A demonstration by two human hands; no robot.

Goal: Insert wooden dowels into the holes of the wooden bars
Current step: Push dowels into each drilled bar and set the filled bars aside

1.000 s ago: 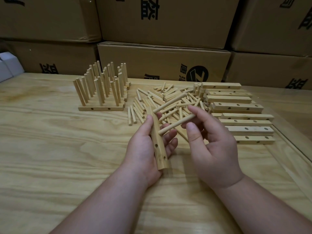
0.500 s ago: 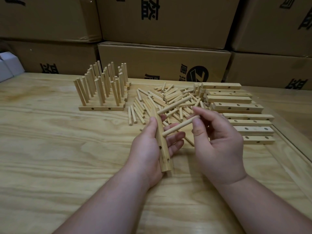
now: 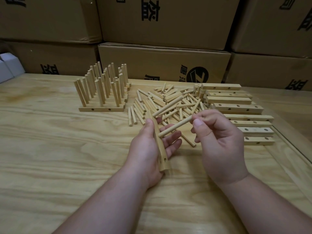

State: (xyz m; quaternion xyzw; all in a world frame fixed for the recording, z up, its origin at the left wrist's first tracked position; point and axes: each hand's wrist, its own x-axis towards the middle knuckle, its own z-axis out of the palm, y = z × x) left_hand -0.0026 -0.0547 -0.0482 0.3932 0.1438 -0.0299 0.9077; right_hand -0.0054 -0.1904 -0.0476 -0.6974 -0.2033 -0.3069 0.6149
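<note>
While we scan from the 9 o'clock edge, we first meet a white box (image 3: 9,66) at the table (image 3: 50,157) border, w/ stacked cardboard boxes (image 3: 162,63) along the whole 12 o'clock side. Next, at approx 11 o'clock from centre, we see finished bars w/ dowels (image 3: 103,88) standing upright in rows, the front bar's side holes facing us. Just right of them, toward 12 o'clock from our hands, lies a loose dowel pile (image 3: 170,102), sticks crossing every which way, a few straight ones at its left edge.

Near centre our left hand (image 3: 148,149) holds a wooden bar (image 3: 159,146), thumb pressed along its top edge, fingers spread under it; the bar runs lengthwise from 12 to 6 o'clock, near end w/ a hole visible. Our right hand (image 3: 219,141), at 3 o'clock of the left, pinches a dowel (image 3: 175,126) betw. thumb and forefinger at its far end; the stick slants down toward 8 o'clock, its free tip right at the bar's side face, above our left fingers. Whether the tip is in a hole, we can't tell. Hands are apart, joined only via dowel and bar.

Farther right, at 2 o'clock, blank bars (image 3: 236,108) lie side by side in a stack, holes showing on top and side faces.
</note>
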